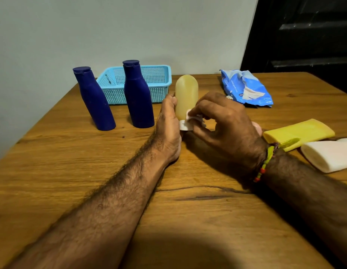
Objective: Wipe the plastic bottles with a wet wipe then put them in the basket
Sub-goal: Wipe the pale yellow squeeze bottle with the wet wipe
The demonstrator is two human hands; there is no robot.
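Note:
A pale yellow translucent bottle (186, 94) stands cap-down on the wooden table (91, 171). My left hand (168, 125) grips its lower left side. My right hand (225, 121) pinches a white wet wipe (192, 118) against the bottle's lower right, near the white cap. Two dark blue bottles (94, 100) (138, 96) stand upright to the left. Behind them sits a light blue mesh basket (161, 82) with no bottle visible inside.
A blue wet-wipe pack (246, 88) lies at the back right. A yellow bottle (299, 133) and a white bottle (328, 154) lie on their sides at the right edge. A pale wall stands behind the table, with a dark opening at the right.

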